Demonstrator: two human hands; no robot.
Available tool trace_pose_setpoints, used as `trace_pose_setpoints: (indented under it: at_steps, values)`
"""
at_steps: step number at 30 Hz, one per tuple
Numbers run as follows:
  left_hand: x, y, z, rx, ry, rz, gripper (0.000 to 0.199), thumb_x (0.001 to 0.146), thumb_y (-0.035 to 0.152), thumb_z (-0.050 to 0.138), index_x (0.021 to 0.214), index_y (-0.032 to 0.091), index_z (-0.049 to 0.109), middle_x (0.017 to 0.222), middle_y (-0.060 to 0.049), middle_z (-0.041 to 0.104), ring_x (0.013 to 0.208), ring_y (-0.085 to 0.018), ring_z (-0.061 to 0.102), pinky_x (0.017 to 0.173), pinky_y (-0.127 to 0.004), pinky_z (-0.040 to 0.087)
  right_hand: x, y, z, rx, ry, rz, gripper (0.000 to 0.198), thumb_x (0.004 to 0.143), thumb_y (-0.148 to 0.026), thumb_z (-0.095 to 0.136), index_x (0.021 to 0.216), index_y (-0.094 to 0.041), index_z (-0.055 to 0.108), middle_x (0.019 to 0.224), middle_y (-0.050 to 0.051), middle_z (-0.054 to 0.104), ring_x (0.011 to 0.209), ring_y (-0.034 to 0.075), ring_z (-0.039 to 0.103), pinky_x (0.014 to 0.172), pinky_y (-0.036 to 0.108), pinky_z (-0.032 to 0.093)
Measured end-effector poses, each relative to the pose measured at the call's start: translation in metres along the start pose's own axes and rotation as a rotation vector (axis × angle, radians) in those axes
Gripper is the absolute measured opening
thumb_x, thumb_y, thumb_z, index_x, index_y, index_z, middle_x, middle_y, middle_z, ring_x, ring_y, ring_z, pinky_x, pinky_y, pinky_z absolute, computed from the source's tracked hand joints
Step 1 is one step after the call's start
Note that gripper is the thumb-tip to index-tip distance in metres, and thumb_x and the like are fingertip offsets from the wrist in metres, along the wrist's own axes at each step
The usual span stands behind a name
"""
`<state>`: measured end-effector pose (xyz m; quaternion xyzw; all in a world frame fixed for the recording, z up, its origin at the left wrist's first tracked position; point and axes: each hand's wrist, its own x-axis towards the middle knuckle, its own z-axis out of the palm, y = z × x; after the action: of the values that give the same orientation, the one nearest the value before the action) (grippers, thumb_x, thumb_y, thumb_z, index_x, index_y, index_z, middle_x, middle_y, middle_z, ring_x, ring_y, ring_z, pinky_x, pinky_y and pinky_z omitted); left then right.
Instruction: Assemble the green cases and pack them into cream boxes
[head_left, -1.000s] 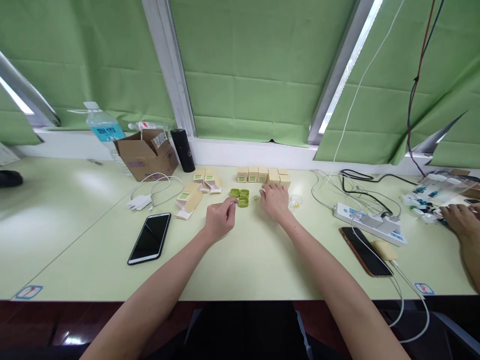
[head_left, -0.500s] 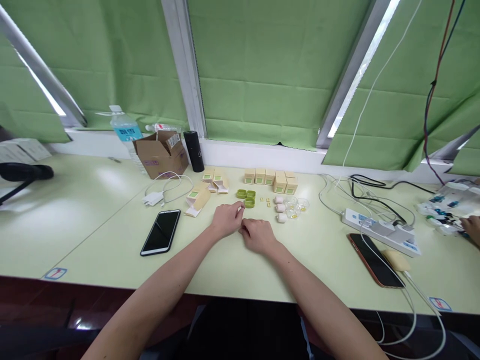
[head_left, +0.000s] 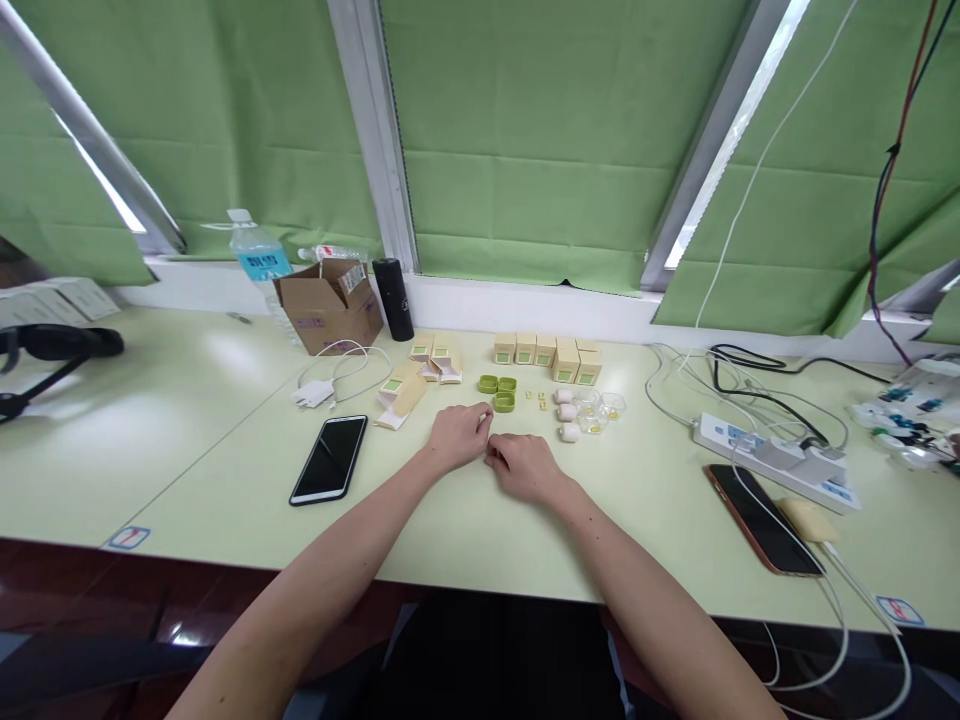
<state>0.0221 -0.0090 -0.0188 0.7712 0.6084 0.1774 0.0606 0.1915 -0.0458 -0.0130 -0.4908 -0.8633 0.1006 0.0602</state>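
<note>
My left hand (head_left: 459, 436) is closed in a pinch, its fingertips near the table's middle; whatever it grips is too small to make out. Close beside it, my right hand (head_left: 523, 465) has its fingers curled in, hiding anything inside. Just beyond my fingers sit three small green square cases (head_left: 504, 402). To their right are several tiny yellow pieces (head_left: 541, 405), then three pale pink rounded pieces (head_left: 569, 432) and several clear round plastic cups (head_left: 592, 421).
Small cream boxes (head_left: 566, 362) stand in a row behind; opened ones (head_left: 402, 390) lie left. A phone (head_left: 330, 460) lies at left, another phone (head_left: 761, 520) at right by a power strip (head_left: 776, 460). A cardboard box (head_left: 328, 310), water bottle (head_left: 259, 262) and black tumbler (head_left: 393, 300) stand behind.
The whole view has shifted slightly, so things appear a little further right. My hands stay close together with fingers curled. Another person's hand at the right edge has left the view.
</note>
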Motion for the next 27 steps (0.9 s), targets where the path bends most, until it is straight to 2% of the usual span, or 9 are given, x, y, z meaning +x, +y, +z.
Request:
trace_pose_setpoints:
  at_steps: [3,6,9,11,14,17,22,25,27]
  values:
    - [0.003,-0.003,0.003,-0.045,0.032,0.027,0.029,0.101,0.027,0.044,0.111,0.023,0.071,0.086,-0.006,0.077,0.086,-0.026,0.072,0.089,-0.039,0.048,-0.001,-0.001,-0.001,-0.002,-0.004,-0.002,0.015,0.103,-0.026,0.052,0.102,-0.022,0.067,0.107,0.004,0.079,0.090,0.020,0.071,0.066,0.031,0.027]
    - [0.007,-0.007,0.009,-0.112,0.113,0.125,0.032,0.098,0.021,0.048,0.125,0.021,0.067,0.107,-0.010,0.074,0.106,-0.027,0.069,0.106,-0.047,0.042,-0.001,-0.001,-0.001,-0.007,0.007,-0.010,0.015,0.103,-0.026,0.052,0.102,-0.023,0.067,0.107,0.004,0.079,0.090,0.020,0.071,0.066,0.031,0.028]
    - [0.011,-0.011,0.018,-0.096,0.145,0.191,0.041,0.096,0.020,0.053,0.136,0.027,0.063,0.132,-0.015,0.062,0.127,-0.034,0.056,0.110,-0.056,0.037,-0.001,-0.002,-0.002,-0.009,0.021,-0.017,0.015,0.102,-0.025,0.052,0.102,-0.023,0.067,0.106,0.002,0.079,0.089,0.020,0.071,0.066,0.031,0.028]
    - [0.013,-0.013,0.024,-0.078,0.131,0.194,0.043,0.096,0.023,0.055,0.139,0.030,0.062,0.139,-0.016,0.055,0.132,-0.036,0.049,0.109,-0.059,0.037,-0.001,-0.002,-0.002,-0.005,0.018,-0.018,0.016,0.102,-0.026,0.052,0.105,-0.024,0.067,0.107,0.002,0.079,0.090,0.020,0.071,0.066,0.031,0.029]
    - [0.016,-0.015,0.030,-0.070,0.101,0.181,0.040,0.098,0.027,0.055,0.136,0.031,0.065,0.140,-0.016,0.052,0.135,-0.038,0.045,0.109,-0.060,0.037,0.000,-0.002,-0.002,-0.001,0.010,-0.009,0.019,0.102,-0.028,0.052,0.111,-0.025,0.068,0.109,0.003,0.079,0.091,0.021,0.071,0.068,0.031,0.032]
    - [0.018,-0.015,0.032,-0.060,0.096,0.172,0.028,0.097,0.028,0.057,0.122,0.028,0.071,0.139,-0.016,0.054,0.136,-0.037,0.046,0.111,-0.059,0.035,0.001,-0.001,0.000,0.004,0.036,-0.014,0.022,0.103,-0.029,0.050,0.112,-0.026,0.070,0.107,0.003,0.080,0.091,0.020,0.070,0.070,0.031,0.033]
    - [0.018,-0.013,0.028,-0.107,0.101,0.165,0.012,0.095,0.021,0.057,0.099,0.022,0.068,0.124,-0.013,0.067,0.125,-0.033,0.058,0.110,-0.055,0.038,0.005,0.008,-0.003,-0.062,0.158,0.058,0.029,0.105,-0.027,0.044,0.106,-0.022,0.073,0.102,0.006,0.078,0.092,0.022,0.067,0.072,0.033,0.035]
    - [0.016,-0.013,0.022,-0.184,0.160,0.160,0.007,0.094,0.019,0.057,0.095,0.022,0.064,0.113,-0.010,0.072,0.115,-0.030,0.064,0.107,-0.053,0.041,0.007,0.021,-0.010,-0.159,0.245,0.150,0.031,0.103,-0.023,0.044,0.103,-0.018,0.075,0.104,0.013,0.077,0.102,0.028,0.063,0.087,0.038,0.038]
    - [0.015,-0.013,0.018,-0.289,0.254,0.153,0.007,0.092,0.020,0.060,0.098,0.022,0.061,0.114,-0.009,0.072,0.116,-0.030,0.064,0.108,-0.052,0.043,0.008,0.031,-0.013,-0.212,0.303,0.205,0.031,0.100,-0.020,0.046,0.108,-0.017,0.075,0.114,0.016,0.075,0.114,0.032,0.057,0.098,0.043,0.036]
